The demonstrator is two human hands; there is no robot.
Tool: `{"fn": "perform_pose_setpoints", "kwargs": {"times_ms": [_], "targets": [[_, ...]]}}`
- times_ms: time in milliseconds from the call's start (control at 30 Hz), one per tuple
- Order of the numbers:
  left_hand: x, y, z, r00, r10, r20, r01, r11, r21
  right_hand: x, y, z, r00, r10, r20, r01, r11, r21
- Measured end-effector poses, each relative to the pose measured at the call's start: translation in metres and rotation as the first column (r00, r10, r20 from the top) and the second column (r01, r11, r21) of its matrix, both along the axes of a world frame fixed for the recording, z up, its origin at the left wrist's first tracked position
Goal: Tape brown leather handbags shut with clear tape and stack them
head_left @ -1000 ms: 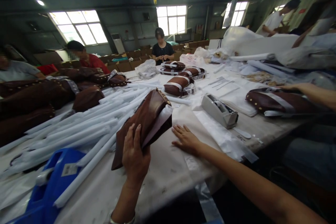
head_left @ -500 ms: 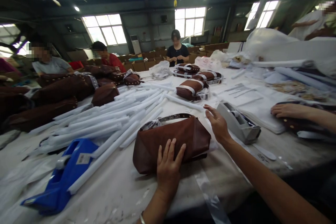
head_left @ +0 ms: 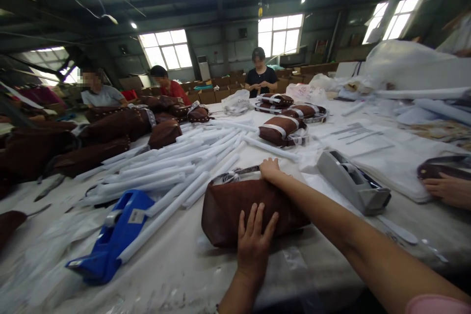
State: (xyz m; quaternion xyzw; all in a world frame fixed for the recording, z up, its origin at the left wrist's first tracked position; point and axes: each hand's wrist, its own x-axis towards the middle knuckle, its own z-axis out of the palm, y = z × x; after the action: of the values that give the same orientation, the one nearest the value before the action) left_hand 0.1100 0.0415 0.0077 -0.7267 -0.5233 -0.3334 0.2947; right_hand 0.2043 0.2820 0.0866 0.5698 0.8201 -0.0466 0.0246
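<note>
A brown leather handbag (head_left: pixel 235 208) lies on the table in front of me. My left hand (head_left: pixel 254 230) presses flat on its near side with the fingers spread. Across the bag's right part reaches my right arm, and my right hand (head_left: pixel 270 167) is bent over the far top edge, by the end of the studded strap (head_left: pixel 235 172); its fingertips are partly hidden. White wrapping shows in the bag's top. Right of the bag stands a grey tape dispenser (head_left: pixel 351 181). A blue tape dispenser (head_left: pixel 114 235) lies to the left.
White wrapped rolls (head_left: pixel 165 162) are heaped behind the bag. Brown bags (head_left: pixel 114 125) pile up on the left, and bags with white bands (head_left: pixel 279 127) lie farther back. At right, another person's hand (head_left: pixel 449 189) touches a dark strap. Several people work around the table.
My right hand has moved from beside the bag, fingers outstretched, onto its far top edge. My left hand stays on the bag's side. The view has shifted left.
</note>
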Motion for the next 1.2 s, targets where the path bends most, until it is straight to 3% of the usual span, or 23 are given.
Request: {"fn": "perform_pose_setpoints", "kwargs": {"times_ms": [100,233,400,567,633,700,833,1000,1200], "targets": [[-0.001,0.0,0.001,1.0,0.0,-0.008,0.0,1.0,0.002,0.004,-0.002,-0.001,0.993,-0.092,-0.072,0.088,0.994,-0.06],[-0.006,-0.003,0.007,0.999,-0.002,-0.035,0.001,1.0,-0.02,0.023,-0.007,0.011,0.948,-0.039,-0.316,0.033,0.999,-0.025],[-0.017,-0.001,0.01,0.999,-0.022,-0.046,0.019,0.998,-0.054,0.051,-0.019,0.037,0.76,0.085,-0.644,-0.019,0.994,0.108],[-0.027,0.003,0.015,0.996,-0.049,-0.075,0.04,0.993,-0.111,0.077,-0.067,0.041,0.576,0.183,-0.797,-0.109,0.983,0.147],[-0.03,0.005,0.018,0.995,-0.056,-0.083,0.046,0.991,-0.124,0.085,-0.093,0.036,0.497,0.261,-0.827,-0.167,0.965,0.204],[-0.032,0.006,0.02,0.994,-0.062,-0.092,0.049,0.988,-0.145,0.091,-0.117,0.028,0.468,0.363,-0.806,-0.24,0.93,0.279],[-0.033,0.007,0.02,0.993,-0.066,-0.099,0.048,0.983,-0.175,0.097,-0.154,-0.003,0.477,0.571,-0.668,-0.386,0.819,0.424],[-0.032,0.004,0.017,0.993,-0.077,-0.091,0.059,0.98,-0.192,0.104,-0.182,-0.049,0.554,0.701,-0.448,-0.408,0.698,0.588],[-0.024,0.0,0.036,0.992,-0.081,-0.101,0.045,0.947,-0.318,0.109,-0.187,-0.065,0.592,0.74,-0.319,-0.433,0.626,0.648]]}}
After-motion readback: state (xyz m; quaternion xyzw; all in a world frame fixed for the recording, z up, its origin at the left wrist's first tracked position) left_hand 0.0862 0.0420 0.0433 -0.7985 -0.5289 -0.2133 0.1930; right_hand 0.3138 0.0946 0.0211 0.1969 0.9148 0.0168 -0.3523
